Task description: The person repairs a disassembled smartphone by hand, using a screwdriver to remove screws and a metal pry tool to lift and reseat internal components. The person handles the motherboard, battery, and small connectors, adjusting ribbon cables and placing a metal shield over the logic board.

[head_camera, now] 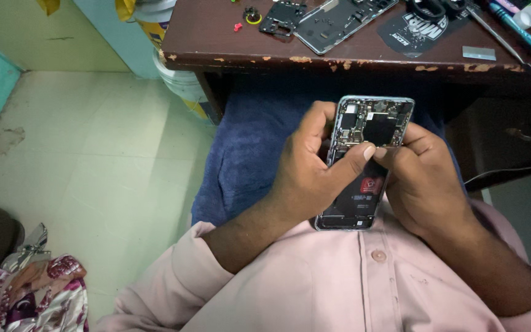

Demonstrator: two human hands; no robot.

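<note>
An opened smartphone (367, 157), its back cover off and its circuit board and black battery bare, is held above the person's lap, in front of the near edge of a worn brown desk (339, 58). The left hand (314, 175) wraps the phone's left edge, fingers curled behind it and the thumb laid across the middle of the exposed board. The right hand (422, 178) grips the right edge, its fingertips pinched close against the left thumb's tip; whether they hold some small part between them cannot be told. On the desk, near its front edge, lie a detached grey back panel (339, 21), a black inner frame piece (282, 17), a small red bit (238, 27) and a blue-handled screwdriver (514, 24) toward the right corner. With the phone held over the lap and not over the desk, a slip of either hand would likely drop it to the tiled floor (93, 160). The thumb pressing on bare components might bend a connector, and any tiny screw let go here would probably vanish into the blue cloth (247, 154).
</note>
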